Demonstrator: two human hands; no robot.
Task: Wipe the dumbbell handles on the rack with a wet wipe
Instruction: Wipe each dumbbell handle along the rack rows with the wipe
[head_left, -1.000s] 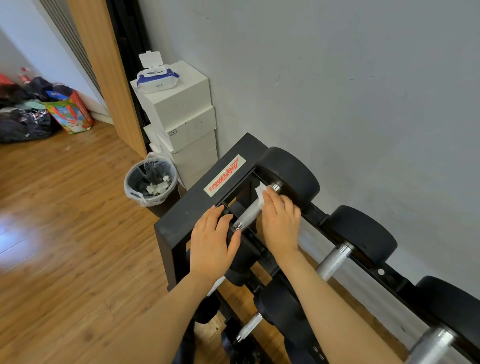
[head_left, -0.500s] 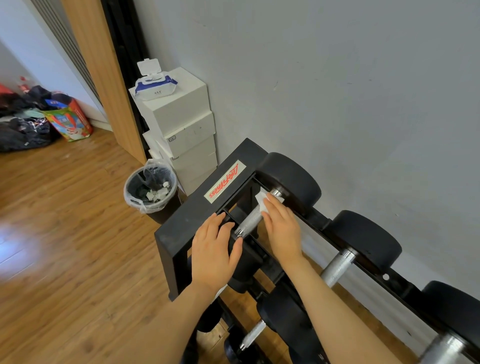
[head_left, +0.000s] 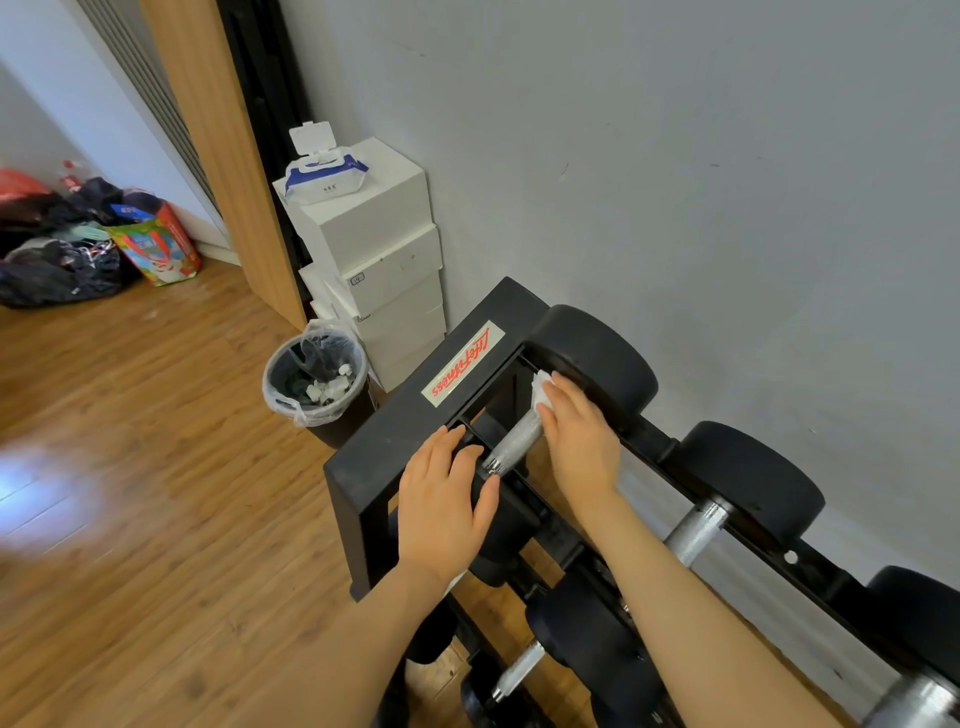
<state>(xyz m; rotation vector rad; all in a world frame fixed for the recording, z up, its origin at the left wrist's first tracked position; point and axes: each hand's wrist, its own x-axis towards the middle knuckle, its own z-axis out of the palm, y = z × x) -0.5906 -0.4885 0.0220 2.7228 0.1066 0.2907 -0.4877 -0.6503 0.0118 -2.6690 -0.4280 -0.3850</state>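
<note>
A black dumbbell rack (head_left: 395, 436) stands against the grey wall. Its leftmost top dumbbell has a knurled silver handle (head_left: 511, 446) between black heads. My right hand (head_left: 582, 436) presses a white wet wipe (head_left: 541, 392) onto the far end of that handle, beside the far head (head_left: 602, 358). My left hand (head_left: 447, 499) rests with curled fingers on the near head, steadying it. The wipe is mostly hidden under my right fingers.
Another dumbbell's silver handle (head_left: 696, 530) lies to the right, and more sit on the lower tier (head_left: 519, 670). A lined bin (head_left: 314, 382) with used wipes stands left of the rack. A wipe pack (head_left: 324, 174) with open lid tops stacked white boxes (head_left: 374, 244). Bags (head_left: 78, 244) lie far left.
My right hand has slid the wipe along the handle toward the far head, uncovering more of the silver handle. My left hand has stayed on the near head.
</note>
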